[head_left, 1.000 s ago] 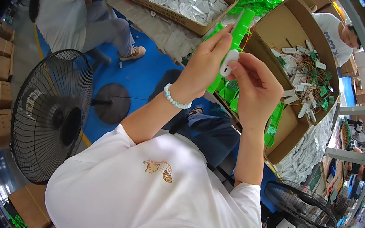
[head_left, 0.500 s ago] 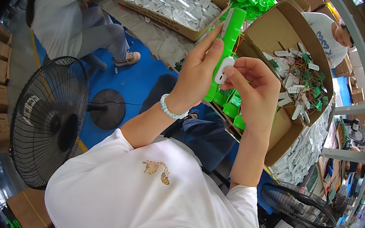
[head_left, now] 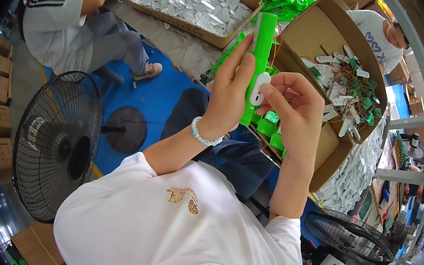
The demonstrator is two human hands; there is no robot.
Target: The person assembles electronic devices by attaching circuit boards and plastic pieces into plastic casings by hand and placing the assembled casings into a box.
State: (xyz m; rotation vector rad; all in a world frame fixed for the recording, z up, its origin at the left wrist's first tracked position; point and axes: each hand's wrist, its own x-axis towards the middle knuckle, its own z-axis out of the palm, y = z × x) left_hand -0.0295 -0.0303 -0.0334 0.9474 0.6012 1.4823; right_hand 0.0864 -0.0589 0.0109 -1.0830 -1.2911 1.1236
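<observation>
Left hand (head_left: 231, 87) wrapped around a bright green plastic casing (head_left: 264, 39), right hand (head_left: 294, 97) pinching a white oval cover (head_left: 261, 88), a worker holds the two parts side by side, above a worktable's edge. Cover and casing appear to meet, though whether they are fastened cannot be told; red wires (head_left: 281, 38) show beside the casing. Seemingly unassembled, wired circuit boards (head_left: 367, 104) lie in a cardboard carton (head_left: 307, 31) at right, while loose white plastic pieces (head_left: 195, 0) fill a shallow box (head_left: 182, 22) beyond.
</observation>
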